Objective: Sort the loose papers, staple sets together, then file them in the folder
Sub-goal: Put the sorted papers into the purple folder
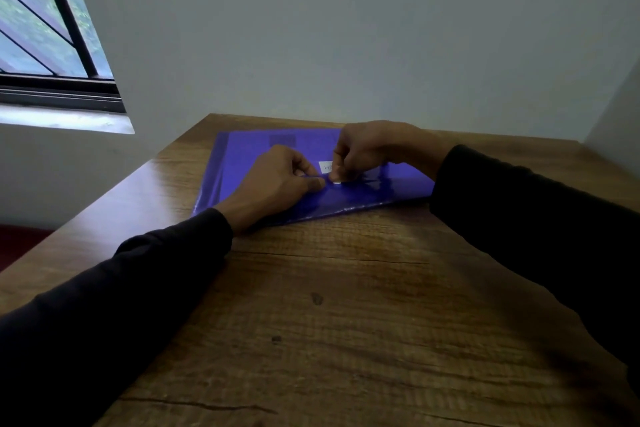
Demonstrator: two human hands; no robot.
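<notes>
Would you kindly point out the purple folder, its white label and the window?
purple folder (242, 163): head view, bare left part.
white label (325, 166): head view, visible strip.
window (34, 28): head view, pane.

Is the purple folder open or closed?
Closed: the folder lies flat on the table, flap down, both hands pinching at its snap.

Glossy purple plastic folder (242, 163) (creased), matt grainy wood table (346, 305), dark cloth sleeves (138, 281)

A wooden table (346, 305) carries a purple folder (242, 156) lying flat near its far edge.
</notes>
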